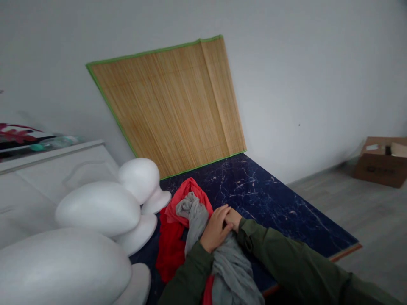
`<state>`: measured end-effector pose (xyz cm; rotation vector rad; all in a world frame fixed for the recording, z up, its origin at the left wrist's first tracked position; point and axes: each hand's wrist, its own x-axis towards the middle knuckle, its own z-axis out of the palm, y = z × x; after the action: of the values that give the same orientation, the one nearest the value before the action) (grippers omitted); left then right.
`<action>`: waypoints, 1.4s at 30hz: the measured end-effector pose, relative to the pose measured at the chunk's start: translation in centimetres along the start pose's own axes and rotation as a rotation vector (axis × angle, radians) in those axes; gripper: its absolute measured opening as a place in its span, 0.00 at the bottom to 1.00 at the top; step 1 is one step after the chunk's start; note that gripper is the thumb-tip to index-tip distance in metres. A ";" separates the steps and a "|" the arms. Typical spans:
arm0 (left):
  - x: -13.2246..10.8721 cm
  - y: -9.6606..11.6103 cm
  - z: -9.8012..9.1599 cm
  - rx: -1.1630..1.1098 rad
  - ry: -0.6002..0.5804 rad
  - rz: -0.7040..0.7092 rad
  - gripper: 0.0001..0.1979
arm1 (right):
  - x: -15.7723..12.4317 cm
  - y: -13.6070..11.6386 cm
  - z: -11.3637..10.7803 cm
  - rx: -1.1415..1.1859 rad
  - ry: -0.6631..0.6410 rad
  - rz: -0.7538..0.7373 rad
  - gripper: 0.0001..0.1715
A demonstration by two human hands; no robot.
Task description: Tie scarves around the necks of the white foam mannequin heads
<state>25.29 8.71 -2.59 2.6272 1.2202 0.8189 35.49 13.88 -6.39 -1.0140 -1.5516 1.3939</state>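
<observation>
Two hands meet over a twisted gray cloth (235, 271) on a marble-patterned table (263, 195).
The gray cloth is soft and wrinkled, running from the near table edge up onto a bunched red cloth (171, 245), whose coral upper part makes a rounded fold. The left hand (216, 228) reaches forward, fingers close together and slightly bent, against the right hand (233, 219), which comes in from the right, its fingers mostly hidden; I cannot tell whether either grips the fabric. Both sleeves are olive green. Beside the cloths stand three smooth, egg-shaped white forms (98, 208) with flared bases. Behind, a slatted, green-edged mat (171, 110) lies against the wall (286, 63). The dark print on the cardboard box (378, 169) is unreadable.
</observation>
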 end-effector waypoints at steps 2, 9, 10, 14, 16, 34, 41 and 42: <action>0.3 -1.9 1.2 -0.063 -0.026 -0.129 0.26 | 0.1 0.1 -0.2 0.009 0.025 0.024 0.08; -1.1 -3.0 0.6 -0.188 -0.096 -0.197 0.24 | -0.6 -0.4 -2.4 0.199 0.104 0.111 0.14; -1.0 -2.8 0.5 -0.177 -0.101 -0.200 0.24 | -0.6 -0.3 -2.8 0.188 0.150 0.064 0.17; -0.9 -2.7 0.5 -0.136 -0.117 -0.188 0.21 | -0.7 -0.1 -3.8 0.094 0.236 -0.108 0.22; -1.0 -2.8 0.6 -0.131 -0.122 -0.179 0.21 | -1.1 -0.4 -4.2 0.189 0.220 -0.113 0.22; -0.5 -0.8 -1.2 -0.077 0.016 -0.091 0.15 | -1.0 1.5 -4.5 -0.180 0.149 -0.149 0.14; -9.0 2.8 -5.4 0.285 0.476 -0.017 0.13 | -1.3 1.2 -4.6 -0.207 0.137 -0.140 0.14; -11.5 3.2 -5.6 0.325 0.582 -0.072 0.13 | -1.4 1.2 -4.5 -0.225 0.129 -0.152 0.13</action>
<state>18.42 -2.48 -1.60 2.6448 1.6942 1.5644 40.27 14.25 -7.34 -1.0724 -1.6772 1.0474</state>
